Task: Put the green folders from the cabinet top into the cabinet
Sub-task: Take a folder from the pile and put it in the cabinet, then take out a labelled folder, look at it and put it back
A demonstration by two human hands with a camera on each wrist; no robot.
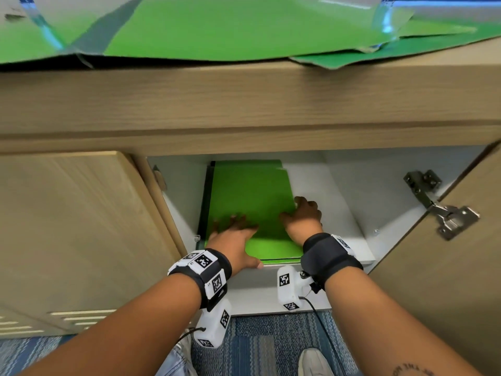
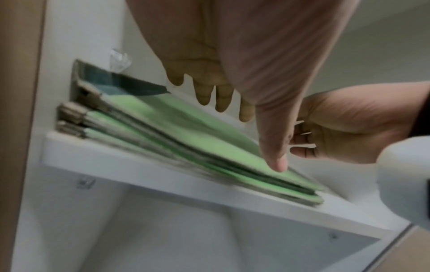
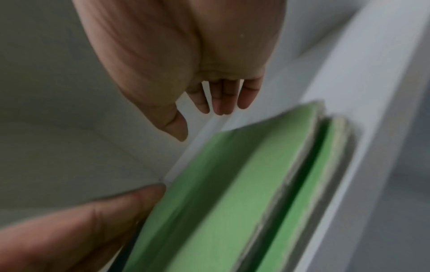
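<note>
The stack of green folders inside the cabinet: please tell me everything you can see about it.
The stack of green folders lies flat on the white shelf, against the cabinet's left wall. The covers look like bright green card; the left wrist view shows about three folders with grey metal clips at the spine ends, though it is blurred. The left hand rests flat on the top cover near the front. The right hand touches the stack's right edge. The front edges lie slightly uneven.
</note>
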